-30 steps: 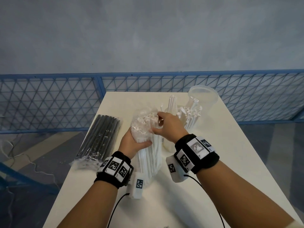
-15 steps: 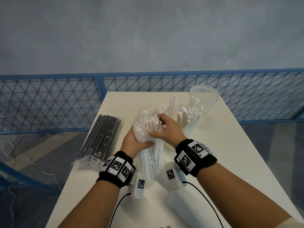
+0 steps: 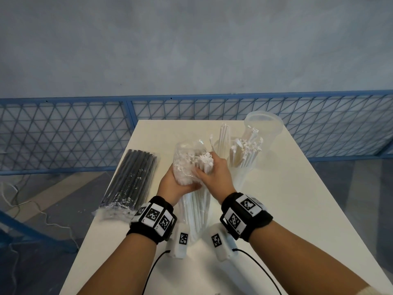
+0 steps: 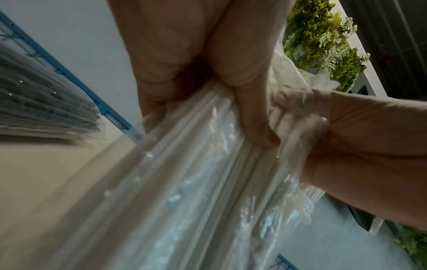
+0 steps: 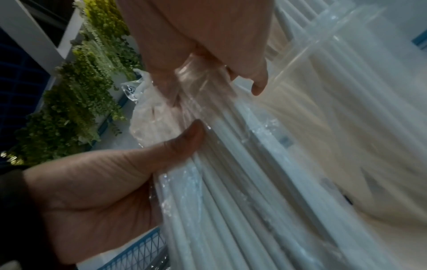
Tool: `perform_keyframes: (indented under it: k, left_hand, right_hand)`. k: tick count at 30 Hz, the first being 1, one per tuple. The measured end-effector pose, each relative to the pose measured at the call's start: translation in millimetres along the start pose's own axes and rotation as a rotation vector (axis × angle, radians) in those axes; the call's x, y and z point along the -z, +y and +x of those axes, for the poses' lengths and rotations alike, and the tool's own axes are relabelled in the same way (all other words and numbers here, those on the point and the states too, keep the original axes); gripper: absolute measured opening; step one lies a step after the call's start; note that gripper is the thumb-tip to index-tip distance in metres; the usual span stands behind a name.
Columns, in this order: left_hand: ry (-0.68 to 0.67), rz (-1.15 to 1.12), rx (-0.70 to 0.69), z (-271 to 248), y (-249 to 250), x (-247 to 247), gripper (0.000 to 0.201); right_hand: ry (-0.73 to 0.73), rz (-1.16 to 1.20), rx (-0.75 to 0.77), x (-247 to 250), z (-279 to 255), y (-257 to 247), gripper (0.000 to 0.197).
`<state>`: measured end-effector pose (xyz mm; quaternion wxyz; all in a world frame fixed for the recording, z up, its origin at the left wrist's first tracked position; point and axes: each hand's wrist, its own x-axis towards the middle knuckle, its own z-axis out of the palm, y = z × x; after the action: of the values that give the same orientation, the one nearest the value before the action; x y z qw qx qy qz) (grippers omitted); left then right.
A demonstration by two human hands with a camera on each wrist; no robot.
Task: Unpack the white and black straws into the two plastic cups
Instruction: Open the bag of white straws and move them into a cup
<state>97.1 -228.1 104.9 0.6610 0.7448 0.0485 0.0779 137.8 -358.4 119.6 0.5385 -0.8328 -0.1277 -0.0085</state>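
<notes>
A clear bag of white straws (image 3: 194, 209) stands upright on the white table (image 3: 297, 199). My left hand (image 3: 176, 184) grips the bag around its upper part; its thumb (image 4: 256, 117) presses the plastic. My right hand (image 3: 214, 175) grips a bunch of white straws (image 3: 205, 163) sticking out of the bag's open top. Behind my right hand a clear plastic cup (image 3: 240, 173) holds several white straws (image 3: 246, 152). A second clear cup (image 3: 263, 126) stands at the back right. The sealed pack of black straws (image 3: 131, 179) lies along the table's left edge.
A blue mesh fence (image 3: 63, 133) runs behind the table, below a grey wall. The table's left edge drops off just beside the black pack. White cables lie on the floor at the left. Green plants (image 4: 323, 40) show in the wrist views.
My right hand has closed round a bunch of white straws at the bag's mouth and drawn their tops out of the plastic. My left hand keeps hold of the bag.
</notes>
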Motion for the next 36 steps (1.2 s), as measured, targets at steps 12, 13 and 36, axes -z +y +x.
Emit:
perform_keyframes:
  k: [12,13,36]
  left_hand:
    - [0.055,0.049,0.085,3.1,-6.4,0.4,0.063]
    - [0.062,0.054,0.087,2.6,-6.6,0.2,0.064]
    - [0.14,0.063,0.15,3.7,-6.5,5.3,0.049]
  right_hand:
    - [0.099,0.353,0.273,37.5,15.9,-65.8,0.02]
    - [0.107,0.378,0.284,42.2,16.7,-71.1,0.02]
    - [0.425,0.857,-0.057,69.1,30.7,-73.5,0.02]
